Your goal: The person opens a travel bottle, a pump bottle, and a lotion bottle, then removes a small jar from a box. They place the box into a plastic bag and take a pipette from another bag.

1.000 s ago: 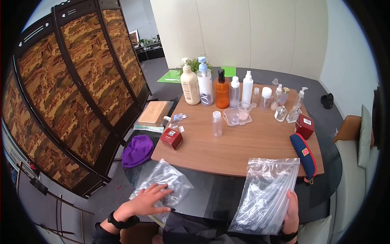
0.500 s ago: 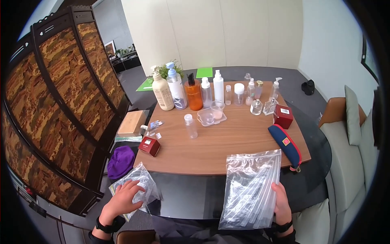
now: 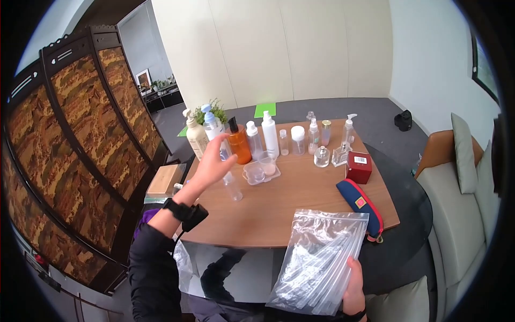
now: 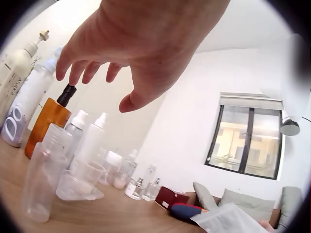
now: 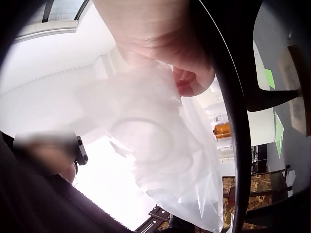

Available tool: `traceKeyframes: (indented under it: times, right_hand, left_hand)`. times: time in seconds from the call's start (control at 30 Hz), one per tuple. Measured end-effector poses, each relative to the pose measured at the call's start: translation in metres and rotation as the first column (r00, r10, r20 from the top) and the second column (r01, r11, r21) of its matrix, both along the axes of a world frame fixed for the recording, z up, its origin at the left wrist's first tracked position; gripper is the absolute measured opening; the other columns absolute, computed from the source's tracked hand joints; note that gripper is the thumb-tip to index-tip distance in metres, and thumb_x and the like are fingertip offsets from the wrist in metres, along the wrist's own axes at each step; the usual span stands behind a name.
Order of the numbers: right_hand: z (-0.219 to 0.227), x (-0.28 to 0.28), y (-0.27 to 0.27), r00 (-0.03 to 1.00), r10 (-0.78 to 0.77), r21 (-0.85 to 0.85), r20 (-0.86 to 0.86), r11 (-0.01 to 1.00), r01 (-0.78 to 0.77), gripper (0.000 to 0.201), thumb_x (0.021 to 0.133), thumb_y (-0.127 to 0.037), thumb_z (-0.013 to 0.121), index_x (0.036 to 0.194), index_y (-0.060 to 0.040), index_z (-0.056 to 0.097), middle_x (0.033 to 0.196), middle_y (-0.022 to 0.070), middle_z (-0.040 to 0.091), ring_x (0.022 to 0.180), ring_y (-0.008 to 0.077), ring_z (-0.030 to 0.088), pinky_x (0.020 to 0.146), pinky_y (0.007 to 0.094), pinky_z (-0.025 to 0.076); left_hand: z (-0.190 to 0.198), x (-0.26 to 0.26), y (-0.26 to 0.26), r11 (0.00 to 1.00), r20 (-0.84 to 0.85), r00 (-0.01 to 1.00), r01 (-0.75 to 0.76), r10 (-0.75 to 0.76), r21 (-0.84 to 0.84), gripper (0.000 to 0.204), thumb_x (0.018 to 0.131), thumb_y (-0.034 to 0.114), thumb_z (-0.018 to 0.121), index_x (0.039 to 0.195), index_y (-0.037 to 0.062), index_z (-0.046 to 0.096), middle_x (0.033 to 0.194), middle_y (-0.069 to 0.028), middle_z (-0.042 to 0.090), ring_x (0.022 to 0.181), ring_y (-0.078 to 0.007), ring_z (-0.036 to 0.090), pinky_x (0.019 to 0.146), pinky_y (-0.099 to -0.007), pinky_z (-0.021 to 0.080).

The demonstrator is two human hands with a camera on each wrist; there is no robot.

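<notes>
My left hand (image 3: 211, 165) is raised over the table's left part, fingers spread and holding nothing. In the head view it overlaps the amber pump bottle (image 3: 241, 149) and the top of a small clear bottle (image 3: 233, 189). From the left wrist, the hand (image 4: 141, 53) appears above that clear bottle (image 4: 40, 182), with air between them. My right hand (image 3: 353, 287) grips the right edge of a clear zip bag (image 3: 321, 257) filled with flat clear bags, in front of the table edge. In the right wrist view the plastic (image 5: 194, 170) hangs below the curled fingers.
Behind stand a cream pump bottle (image 3: 196, 135), a white spray bottle (image 3: 269, 134) and several small bottles. A clear plastic tray (image 3: 259, 174) lies mid-table. To the right are a dark red box (image 3: 358, 167) and a navy pouch (image 3: 360, 205). Another clear bag (image 3: 183, 263) lies at the front left.
My left hand has left the crumpled clear bag at the front left and moved up and forward over the table. The right hand keeps its bag; the head view has shifted right.
</notes>
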State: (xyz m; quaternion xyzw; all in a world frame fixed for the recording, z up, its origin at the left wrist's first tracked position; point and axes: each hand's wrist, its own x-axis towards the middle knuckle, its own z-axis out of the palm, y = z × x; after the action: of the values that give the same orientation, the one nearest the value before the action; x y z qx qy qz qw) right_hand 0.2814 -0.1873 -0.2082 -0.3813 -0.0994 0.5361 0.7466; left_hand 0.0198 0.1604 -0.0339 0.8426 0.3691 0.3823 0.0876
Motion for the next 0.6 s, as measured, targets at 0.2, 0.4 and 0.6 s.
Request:
traceKeyframes:
  times: [0.2, 0.4, 0.6]
  right_hand:
    - [-0.019, 0.008, -0.002, 0.999, 0.026, -0.041, -0.033, 0.999, -0.027, 0.042, 0.087, -0.025, 0.055, 0.118, 0.0036, 0.051, 0.097, 0.0143, 0.063, 0.083, 0.0259, 0.064, 0.074, 0.0389, 0.055]
    - [-0.017, 0.007, -0.003, 0.997, 0.009, -0.081, -0.076, 0.997, -0.015, 0.04, 0.085, -0.022, 0.055, 0.116, 0.0031, 0.052, 0.096, 0.0142, 0.063, 0.083, 0.0254, 0.065, 0.073, 0.0382, 0.055]
    - [-0.017, 0.009, -0.006, 0.995, 0.054, -0.044, -0.085, 0.997, -0.058, 0.042, 0.085, -0.023, 0.056, 0.116, 0.0042, 0.052, 0.096, 0.0143, 0.064, 0.083, 0.0258, 0.065, 0.074, 0.0384, 0.054]
  left_hand:
    - [0.009, 0.02, 0.066, 0.988, 0.05, 0.99, -0.128, 0.133, -0.083, 0.056, 0.076, 0.008, 0.06, 0.13, 0.0017, 0.045, 0.125, -0.0206, 0.051, 0.113, -0.0322, 0.053, 0.094, -0.0369, 0.047]
    - [0.004, 0.022, 0.103, 0.972, -0.141, 0.968, -0.219, 0.206, -0.084, 0.065, 0.076, 0.002, 0.056, 0.139, 0.0036, 0.038, 0.137, -0.0211, 0.044, 0.107, -0.0292, 0.056, 0.09, -0.0351, 0.047]
    - [-0.009, 0.023, 0.119, 0.978, -0.261, 0.943, -0.207, 0.208, 0.03, 0.062, 0.076, 0.007, 0.058, 0.136, 0.0044, 0.043, 0.123, -0.0204, 0.054, 0.098, -0.029, 0.061, 0.087, -0.0366, 0.048]
